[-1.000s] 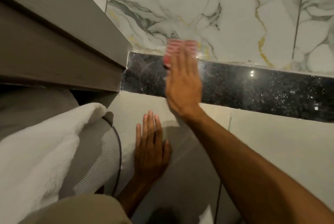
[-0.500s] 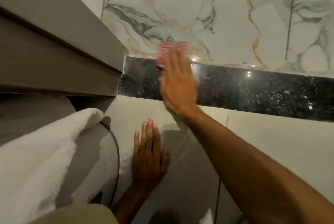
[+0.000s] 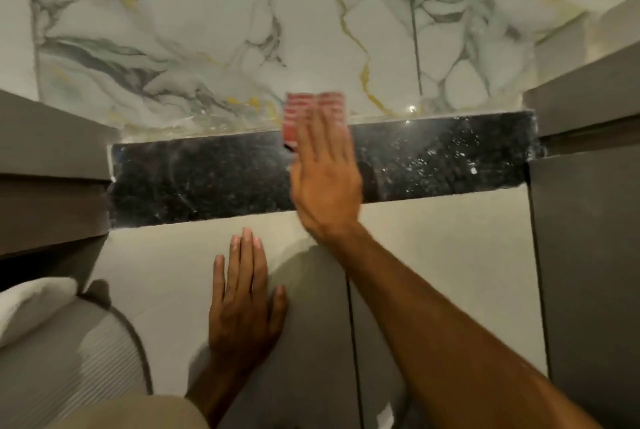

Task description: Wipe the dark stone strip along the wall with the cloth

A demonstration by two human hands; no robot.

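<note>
The dark speckled stone strip point(image 3: 207, 179) runs left to right between the marble wall and the beige tile below it. My right hand point(image 3: 323, 179) lies flat on the strip near its middle, pressing a red-and-white striped cloth point(image 3: 301, 108) against it; the cloth shows above my fingertips, reaching onto the marble edge. The hand and cloth are motion-blurred. My left hand point(image 3: 242, 304) rests flat, fingers spread slightly, on the beige tile point(image 3: 166, 276) below the strip and holds nothing.
White marble wall with gold and grey veins point(image 3: 214, 30) rises behind the strip. Grey cabinet panels flank it at left point(image 3: 48, 165) and right point(image 3: 585, 220). A white towel point(image 3: 31, 307) and a ribbed grey surface point(image 3: 69, 359) lie at lower left.
My right hand and the cloth have slid right along the strip, away from its left end. The view has shifted right, showing the right cabinet. My left hand stays flat on the tile.
</note>
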